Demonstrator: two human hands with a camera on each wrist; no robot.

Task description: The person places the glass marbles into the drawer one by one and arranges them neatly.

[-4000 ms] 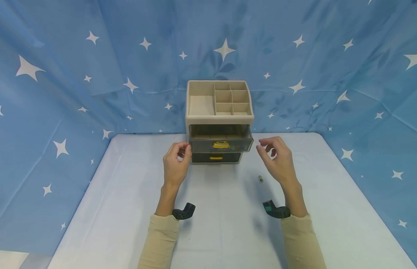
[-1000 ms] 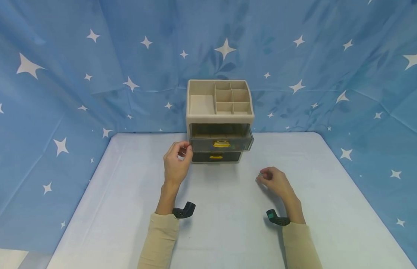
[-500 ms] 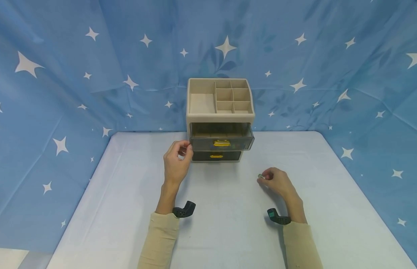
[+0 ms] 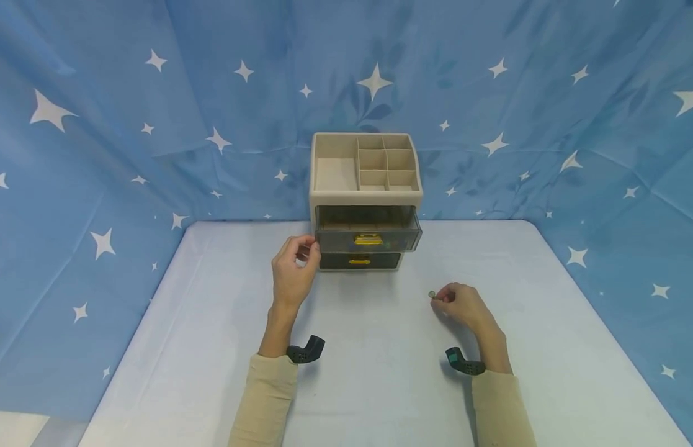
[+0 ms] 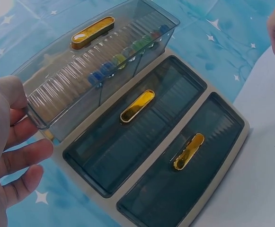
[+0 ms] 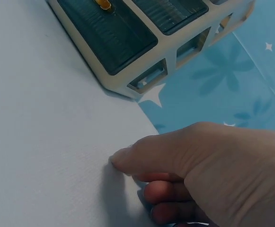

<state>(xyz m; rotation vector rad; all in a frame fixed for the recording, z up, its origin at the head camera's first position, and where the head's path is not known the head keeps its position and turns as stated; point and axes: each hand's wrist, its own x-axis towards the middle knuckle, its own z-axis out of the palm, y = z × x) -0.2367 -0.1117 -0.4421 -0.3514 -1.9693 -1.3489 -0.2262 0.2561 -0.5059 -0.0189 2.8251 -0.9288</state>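
Cream desktop organizer (image 4: 365, 197) stands at the back centre of the table. Its smoky clear top drawer (image 4: 337, 242) is pulled out. My left hand (image 4: 293, 270) holds that drawer's left front corner between thumb and curled fingers. Inside the drawer, the left wrist view shows a row of small coloured beads or gems (image 5: 119, 59), blue, yellow, green and red. Over the table to the right, my right hand (image 4: 463, 304) pinches a tiny piece with a round pale green top (image 4: 432, 294) at its fingertips. In the right wrist view the thumb (image 6: 142, 153) hides it.
Lower drawers (image 5: 135, 127) with gold handles are closed under the open one. Divided compartments (image 4: 374, 161) top the organizer. A white cloth (image 4: 368, 360) covers the table, and a blue star-patterned curtain (image 4: 212, 99) hangs behind and at both sides.
The right hand has come down from beside the drawer to the tiny piece on the table and now pinches it, shifting slightly nearer and right. The left hand stays at the drawer corner.
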